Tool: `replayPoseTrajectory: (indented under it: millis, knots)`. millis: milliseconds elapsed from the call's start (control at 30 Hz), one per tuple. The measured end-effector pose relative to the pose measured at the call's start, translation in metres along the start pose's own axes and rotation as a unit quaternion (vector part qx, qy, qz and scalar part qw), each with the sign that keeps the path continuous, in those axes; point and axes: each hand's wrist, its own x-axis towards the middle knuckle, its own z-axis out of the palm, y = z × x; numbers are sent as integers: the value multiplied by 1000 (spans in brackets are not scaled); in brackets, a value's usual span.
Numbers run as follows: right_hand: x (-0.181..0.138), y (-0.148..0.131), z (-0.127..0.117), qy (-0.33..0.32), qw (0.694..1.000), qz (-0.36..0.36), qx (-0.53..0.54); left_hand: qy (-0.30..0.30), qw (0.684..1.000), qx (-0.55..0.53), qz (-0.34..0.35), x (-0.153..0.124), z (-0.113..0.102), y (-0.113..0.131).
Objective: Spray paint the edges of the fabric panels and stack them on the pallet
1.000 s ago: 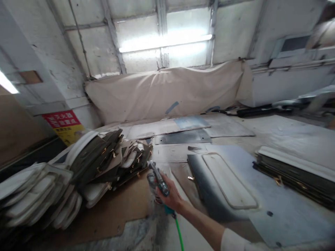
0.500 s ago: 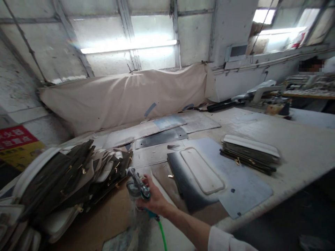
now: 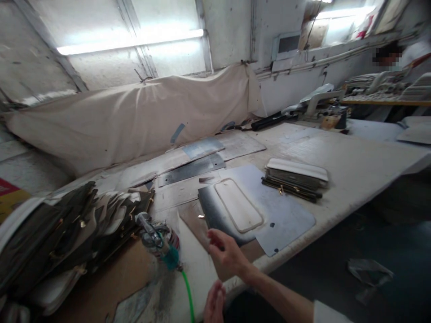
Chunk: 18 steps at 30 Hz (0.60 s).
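My right hand [image 3: 229, 254] is in the air over the table's near edge, its fingers loosely curled and apart, holding nothing. Just beyond it lies a dark panel under a pale frame-edged piece [image 3: 239, 205] with rounded corners. Low in the view, my left hand [image 3: 215, 303] shows only in part; its fingers point upward and nothing is seen in them. To the left, a spray gun [image 3: 153, 233] with a teal handle and a green hose [image 3: 187, 291] rests at a can on the table, apart from both hands.
A heap of dark zippered pieces [image 3: 67, 229] covers the table's left side. Right of the panel sits a small stack of zippered pieces [image 3: 294, 177] on a grey sheet [image 3: 289, 224]. Beige cloth [image 3: 141, 121] hangs behind. Another person is at the far right.
My right hand has let go of the spray gun and moved right, towards the dark panel. My left hand has come into view at the bottom. The view has swung right.
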Motion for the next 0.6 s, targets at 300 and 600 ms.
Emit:
replayPoseTrajectory:
  millis: [300, 600]
  knots:
    - [-79, 116, -156, 135, 963, 56, -228, 37, 915, -328, -232, 24, 135, 47]
    - [-70, 128, -180, 25, 926, 46, -374, 39, 953, -271, -128, 26, 171, 49]
